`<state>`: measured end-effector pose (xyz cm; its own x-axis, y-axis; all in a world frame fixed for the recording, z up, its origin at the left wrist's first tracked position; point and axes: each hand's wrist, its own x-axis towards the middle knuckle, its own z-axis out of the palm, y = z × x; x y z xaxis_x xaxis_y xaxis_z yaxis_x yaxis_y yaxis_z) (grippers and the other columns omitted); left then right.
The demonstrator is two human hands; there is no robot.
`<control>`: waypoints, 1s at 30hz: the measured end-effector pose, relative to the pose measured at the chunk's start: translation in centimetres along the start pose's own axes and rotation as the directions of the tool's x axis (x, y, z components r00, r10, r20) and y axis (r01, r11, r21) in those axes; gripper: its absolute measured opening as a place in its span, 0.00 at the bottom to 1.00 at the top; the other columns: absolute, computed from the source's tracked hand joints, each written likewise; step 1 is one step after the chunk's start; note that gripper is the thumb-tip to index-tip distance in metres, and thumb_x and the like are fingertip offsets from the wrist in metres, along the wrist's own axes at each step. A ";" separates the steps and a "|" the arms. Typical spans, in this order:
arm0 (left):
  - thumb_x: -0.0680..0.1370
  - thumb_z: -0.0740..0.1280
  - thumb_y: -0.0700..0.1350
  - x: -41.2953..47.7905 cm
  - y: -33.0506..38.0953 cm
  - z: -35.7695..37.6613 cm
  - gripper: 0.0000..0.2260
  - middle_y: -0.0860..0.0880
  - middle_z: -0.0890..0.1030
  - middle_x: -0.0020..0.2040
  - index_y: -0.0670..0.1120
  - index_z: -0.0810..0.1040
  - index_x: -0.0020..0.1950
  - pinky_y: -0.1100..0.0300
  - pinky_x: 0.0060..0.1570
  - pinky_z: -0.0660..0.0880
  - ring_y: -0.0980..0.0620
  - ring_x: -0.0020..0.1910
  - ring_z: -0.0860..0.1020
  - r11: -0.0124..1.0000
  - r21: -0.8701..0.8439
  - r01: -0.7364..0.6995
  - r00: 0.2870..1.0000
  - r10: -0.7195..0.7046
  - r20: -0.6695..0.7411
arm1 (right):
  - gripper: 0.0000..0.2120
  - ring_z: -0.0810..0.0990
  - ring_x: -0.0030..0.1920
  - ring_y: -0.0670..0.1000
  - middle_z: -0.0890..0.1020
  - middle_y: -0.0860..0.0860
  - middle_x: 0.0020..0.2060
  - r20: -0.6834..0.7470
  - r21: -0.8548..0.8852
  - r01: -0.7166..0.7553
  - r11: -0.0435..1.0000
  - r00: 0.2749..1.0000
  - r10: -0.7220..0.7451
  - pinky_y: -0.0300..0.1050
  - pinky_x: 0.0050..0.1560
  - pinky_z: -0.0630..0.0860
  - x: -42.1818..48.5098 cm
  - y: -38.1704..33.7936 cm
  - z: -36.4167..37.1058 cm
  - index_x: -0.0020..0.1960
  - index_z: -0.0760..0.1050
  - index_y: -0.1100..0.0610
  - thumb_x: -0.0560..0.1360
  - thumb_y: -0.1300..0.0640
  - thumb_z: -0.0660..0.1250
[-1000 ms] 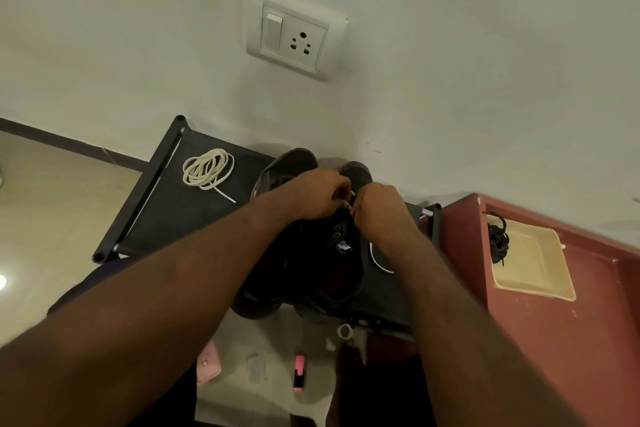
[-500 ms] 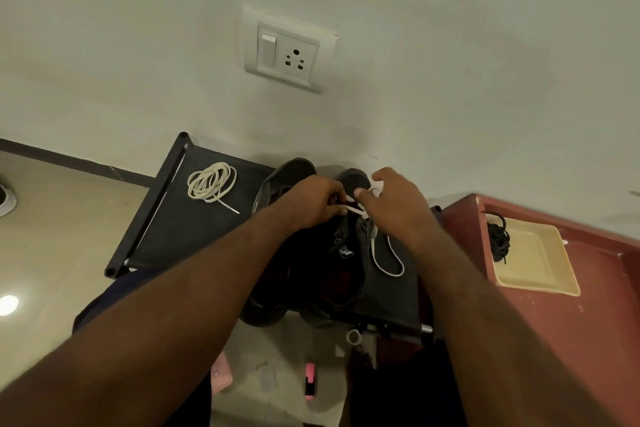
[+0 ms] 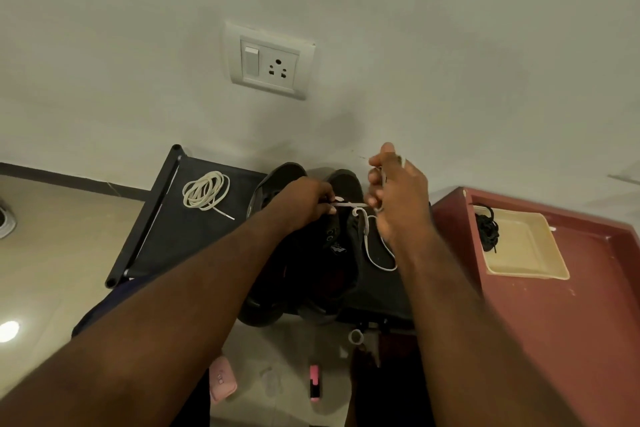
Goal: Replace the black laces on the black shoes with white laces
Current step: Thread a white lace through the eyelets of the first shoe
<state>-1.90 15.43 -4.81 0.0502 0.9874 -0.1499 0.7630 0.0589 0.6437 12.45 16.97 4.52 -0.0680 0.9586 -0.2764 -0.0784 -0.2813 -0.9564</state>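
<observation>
Two black shoes (image 3: 332,253) stand side by side on a black rack (image 3: 180,236) against the wall. A white lace (image 3: 367,239) runs across the right shoe near its toe and loops down its right side. My left hand (image 3: 308,201) pinches the lace at the shoe's front eyelets. My right hand (image 3: 398,194) is raised above and right of the shoe, with its fingers curled round the same lace, which is stretched between both hands. A second white lace (image 3: 206,191) lies coiled on the rack's left part. A bundle of black laces (image 3: 488,230) sits in a cream tray (image 3: 526,250).
The tray rests on a red-brown cabinet top (image 3: 588,305) at the right. A wall socket (image 3: 268,61) is above the shoes. On the floor below the rack lie a pink case (image 3: 221,380) and a pink marker (image 3: 314,381).
My right hand has risen up and to the right, drawing the white lace out through the shoe. The left hand stays at the eyelets. The view has shifted slightly.
</observation>
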 end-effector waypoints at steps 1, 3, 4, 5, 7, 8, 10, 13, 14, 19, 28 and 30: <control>0.75 0.72 0.48 0.0 0.1 0.0 0.12 0.48 0.82 0.52 0.48 0.81 0.57 0.55 0.54 0.75 0.49 0.51 0.79 1.000 0.030 0.007 1.000 -0.008 0.013 | 0.15 0.71 0.25 0.48 0.76 0.52 0.28 -0.036 -0.295 0.079 0.952 0.995 -0.094 0.42 0.28 0.67 0.5 0.2 -0.5 0.38 0.77 0.59 0.81 0.52 0.65; 0.77 0.70 0.48 0.1 0.2 0.2 0.12 0.48 0.82 0.55 0.48 0.80 0.59 0.55 0.56 0.74 0.49 0.53 0.79 0.998 0.060 -0.002 1.000 0.000 0.021 | 0.14 0.80 0.35 0.55 0.80 0.56 0.33 0.095 -0.852 0.158 0.500 0.984 -0.148 0.46 0.36 0.70 1.3 1.2 -1.4 0.39 0.79 0.61 0.78 0.52 0.68; 0.77 0.69 0.48 0.1 0.3 0.2 0.13 0.48 0.81 0.55 0.48 0.80 0.60 0.55 0.56 0.74 0.48 0.54 0.78 0.997 0.074 -0.017 1.000 0.016 0.021 | 0.12 0.82 0.42 0.58 0.81 0.58 0.37 0.161 -0.950 0.176 0.260 0.984 -0.079 0.46 0.39 0.70 1.4 1.8 -1.7 0.42 0.80 0.62 0.78 0.53 0.68; 0.78 0.69 0.48 0.1 0.4 0.2 0.13 0.47 0.81 0.56 0.47 0.78 0.61 0.55 0.56 0.74 0.48 0.54 0.78 0.995 0.097 -0.025 0.999 0.022 0.029 | 0.11 0.82 0.48 0.60 0.82 0.59 0.42 0.196 -0.977 0.195 0.091 0.980 0.010 0.47 0.41 0.71 1.5 2.3 -1.9 0.46 0.79 0.62 0.78 0.53 0.68; 0.79 0.66 0.48 0.2 0.7 0.1 0.12 0.46 0.79 0.57 0.46 0.76 0.62 0.55 0.56 0.73 0.48 0.55 0.77 0.987 0.155 -0.036 0.997 0.026 0.068 | 0.10 0.81 0.53 0.61 0.82 0.59 0.50 0.215 -0.972 0.223 -0.070 0.970 0.112 0.48 0.46 0.73 1.1 3.0 -1.8 0.53 0.77 0.62 0.79 0.55 0.66; 0.80 0.66 0.48 0.3 0.8 0.0 0.12 0.46 0.79 0.57 0.45 0.75 0.61 0.56 0.56 0.72 0.48 0.55 0.77 0.983 0.180 -0.041 0.996 0.026 0.084 | 0.10 0.80 0.54 0.60 0.81 0.59 0.52 0.232 -0.965 0.244 -0.096 0.965 0.124 0.48 0.47 0.72 0.9 3.1 -1.6 0.54 0.76 0.61 0.80 0.55 0.64; 0.80 0.65 0.49 0.4 0.8 -0.1 0.13 0.45 0.78 0.57 0.44 0.77 0.60 0.56 0.54 0.72 0.47 0.53 0.77 0.982 0.184 -0.042 0.996 0.026 0.086 | 0.09 0.80 0.49 0.58 0.82 0.57 0.49 0.268 -0.961 0.274 -0.027 0.954 0.134 0.46 0.44 0.72 0.7 3.0 -1.0 0.50 0.76 0.59 0.81 0.54 0.62; 0.80 0.65 0.49 0.3 0.7 -0.4 0.11 0.44 0.79 0.54 0.43 0.80 0.57 0.54 0.51 0.74 0.46 0.50 0.78 0.983 0.173 -0.055 0.996 0.043 0.073 | 0.15 0.77 0.39 0.54 0.81 0.55 0.39 0.292 -0.918 0.237 0.318 0.947 0.137 0.44 0.35 0.68 0.3 2.5 -0.6 0.43 0.78 0.60 0.82 0.53 0.60; 0.79 0.66 0.48 0.2 0.6 -0.4 0.11 0.44 0.79 0.53 0.43 0.80 0.56 0.53 0.52 0.74 0.46 0.50 0.78 0.984 0.171 -0.058 0.996 0.047 0.070 | 0.15 0.77 0.38 0.53 0.81 0.55 0.37 0.297 -0.895 0.230 0.383 0.946 0.128 0.44 0.35 0.68 0.0 2.5 -0.7 0.44 0.79 0.61 0.82 0.54 0.60; 0.78 0.68 0.47 -0.1 0.6 -0.6 0.13 0.45 0.80 0.55 0.43 0.78 0.60 0.53 0.56 0.74 0.48 0.53 0.77 0.995 0.098 -0.028 0.999 0.025 0.027 | 0.16 0.81 0.42 0.56 0.82 0.56 0.41 0.262 -0.885 0.202 0.420 0.961 0.090 0.52 0.46 0.76 -1.7 4.7 -1.9 0.47 0.80 0.60 0.83 0.53 0.58; 0.79 0.62 0.38 -1.0 1.2 0.3 0.15 0.43 0.80 0.58 0.43 0.77 0.66 0.56 0.59 0.72 0.45 0.56 0.78 0.996 0.084 0.043 0.999 -0.042 -0.006 | 0.14 0.79 0.39 0.51 0.81 0.53 0.38 0.219 -0.805 0.168 0.569 0.975 0.022 0.43 0.39 0.73 -2.8 6.1 -0.7 0.43 0.77 0.57 0.82 0.56 0.57; 0.79 0.60 0.34 -1.8 1.3 0.2 0.16 0.43 0.81 0.56 0.42 0.77 0.65 0.58 0.59 0.73 0.47 0.55 0.79 0.996 -0.049 0.071 0.995 -0.074 -0.070 | 0.15 0.79 0.38 0.51 0.81 0.53 0.38 0.196 -0.778 0.148 0.611 0.980 0.013 0.43 0.38 0.74 -3.3 6.0 -0.7 0.42 0.77 0.56 0.83 0.55 0.56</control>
<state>-0.92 13.75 -3.84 -0.0516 0.9882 -0.1441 0.7320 0.1355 0.6677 12.93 12.20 -0.34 -0.2630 0.9277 -0.2650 0.7155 0.0033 -0.6986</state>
